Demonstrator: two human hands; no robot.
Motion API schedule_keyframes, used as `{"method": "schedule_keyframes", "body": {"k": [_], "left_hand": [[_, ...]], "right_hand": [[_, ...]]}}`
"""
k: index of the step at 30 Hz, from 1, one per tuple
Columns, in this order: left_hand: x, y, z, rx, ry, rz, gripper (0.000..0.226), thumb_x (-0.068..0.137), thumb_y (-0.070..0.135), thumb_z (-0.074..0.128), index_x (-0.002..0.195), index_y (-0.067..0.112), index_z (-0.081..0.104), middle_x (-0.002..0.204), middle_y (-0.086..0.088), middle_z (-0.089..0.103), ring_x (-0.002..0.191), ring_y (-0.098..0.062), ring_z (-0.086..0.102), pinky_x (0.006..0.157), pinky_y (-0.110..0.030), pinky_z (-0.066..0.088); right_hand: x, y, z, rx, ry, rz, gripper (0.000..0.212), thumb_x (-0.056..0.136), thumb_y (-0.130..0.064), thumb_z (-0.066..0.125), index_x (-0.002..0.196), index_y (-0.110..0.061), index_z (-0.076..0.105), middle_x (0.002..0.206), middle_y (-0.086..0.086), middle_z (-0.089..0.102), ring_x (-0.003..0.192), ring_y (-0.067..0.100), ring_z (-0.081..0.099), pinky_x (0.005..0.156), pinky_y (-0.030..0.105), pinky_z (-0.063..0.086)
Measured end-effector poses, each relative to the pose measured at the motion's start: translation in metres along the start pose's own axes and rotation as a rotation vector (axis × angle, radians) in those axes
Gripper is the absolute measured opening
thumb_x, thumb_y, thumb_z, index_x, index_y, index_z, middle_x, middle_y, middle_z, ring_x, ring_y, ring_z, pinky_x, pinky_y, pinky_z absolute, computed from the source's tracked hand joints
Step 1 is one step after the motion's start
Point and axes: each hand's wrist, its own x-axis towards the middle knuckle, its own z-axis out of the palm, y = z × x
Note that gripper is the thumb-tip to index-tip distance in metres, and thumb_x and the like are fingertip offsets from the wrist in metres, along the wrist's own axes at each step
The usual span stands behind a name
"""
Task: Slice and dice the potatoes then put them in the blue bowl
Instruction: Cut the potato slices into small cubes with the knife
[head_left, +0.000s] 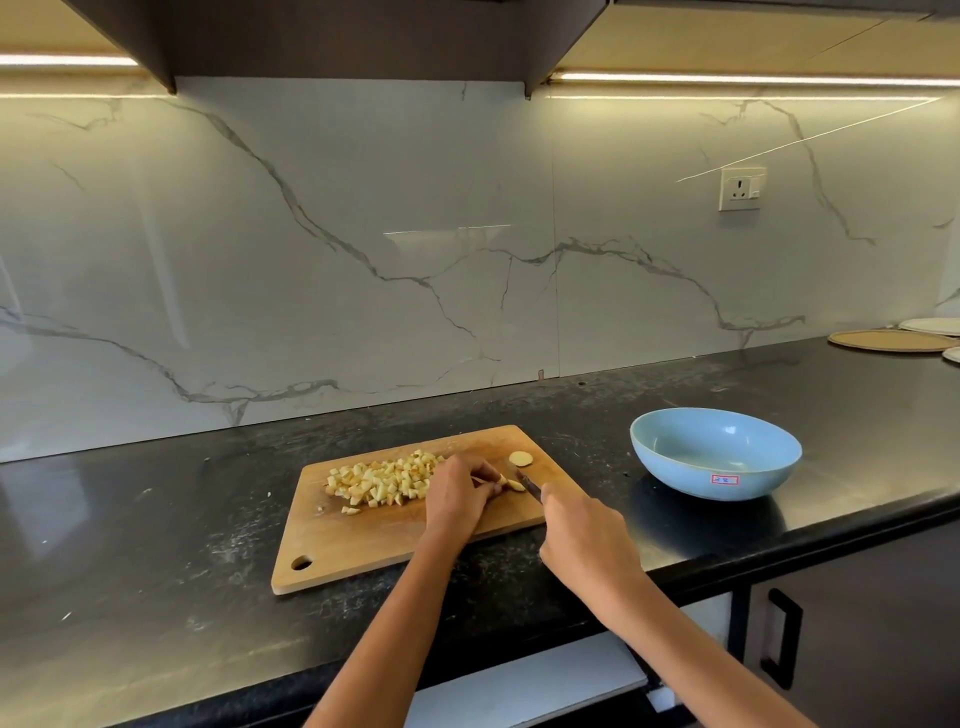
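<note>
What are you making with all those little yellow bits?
A person is dicing potato on a wooden cutting board. The left hand holds down some potato strips while the right hand grips a knife beside them. A pile of diced potato sits on the board, and one round slice waits near its far edge. The blue bowl to the right holds nothing yet.
</note>
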Motion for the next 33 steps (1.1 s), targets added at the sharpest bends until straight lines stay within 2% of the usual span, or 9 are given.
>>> {"method": "schedule_keyframes", "body": {"k": [4,11,16,22,27,33], "left_hand": [[0.001,-0.002,0.001,0.002,0.005,-0.019,0.012,0.078,0.014,0.073,0.090,0.015,0.073,0.094,0.001,0.071,0.083,-0.007,0.060,0.074,-0.019,0.048],[0.002,-0.001,0.001,0.003,-0.020,-0.016,0.010,0.081,0.011,0.070,0.088,0.015,0.074,0.095,0.004,0.071,0.085,-0.006,0.059,0.076,-0.020,0.049],[0.003,-0.001,0.002,0.020,-0.017,0.001,0.009,0.081,0.012,0.069,0.087,0.015,0.075,0.094,0.004,0.071,0.083,-0.006,0.059,0.075,-0.021,0.049],[0.005,-0.002,0.003,0.056,-0.028,-0.006,0.009,0.082,0.015,0.068,0.088,0.017,0.075,0.093,0.004,0.071,0.085,-0.009,0.062,0.077,-0.026,0.053],[0.006,-0.002,0.004,0.067,-0.023,-0.016,0.009,0.082,0.016,0.069,0.089,0.016,0.075,0.093,0.002,0.072,0.085,-0.010,0.062,0.075,-0.027,0.053],[0.005,-0.002,0.005,0.069,-0.010,-0.019,0.009,0.083,0.017,0.068,0.089,0.017,0.075,0.093,0.002,0.072,0.084,-0.010,0.062,0.070,-0.023,0.050]], "right_hand": [[0.005,-0.007,0.001,-0.003,0.010,-0.032,0.024,0.095,-0.015,0.051,0.119,-0.016,0.053,0.105,0.002,0.064,0.089,0.015,0.065,0.073,0.025,0.050],[0.007,-0.011,0.005,-0.063,-0.003,-0.073,0.024,0.096,-0.011,0.048,0.119,-0.013,0.054,0.107,0.004,0.064,0.092,0.017,0.065,0.074,0.026,0.049],[0.006,-0.015,0.006,-0.155,0.000,-0.094,0.023,0.097,-0.009,0.044,0.118,-0.010,0.052,0.104,0.005,0.063,0.090,0.017,0.064,0.067,0.024,0.043],[0.008,-0.021,0.010,-0.256,-0.006,-0.158,0.024,0.098,-0.004,0.040,0.117,-0.005,0.055,0.110,0.008,0.058,0.093,0.020,0.063,0.071,0.028,0.049],[0.018,-0.023,0.016,-0.278,-0.044,-0.191,0.025,0.097,-0.002,0.039,0.115,-0.006,0.057,0.115,0.009,0.057,0.096,0.022,0.062,0.066,0.028,0.042],[0.021,-0.019,0.006,-0.215,-0.097,-0.169,0.024,0.097,-0.007,0.045,0.119,-0.008,0.054,0.114,0.009,0.060,0.101,0.020,0.061,0.078,0.029,0.049]]}}
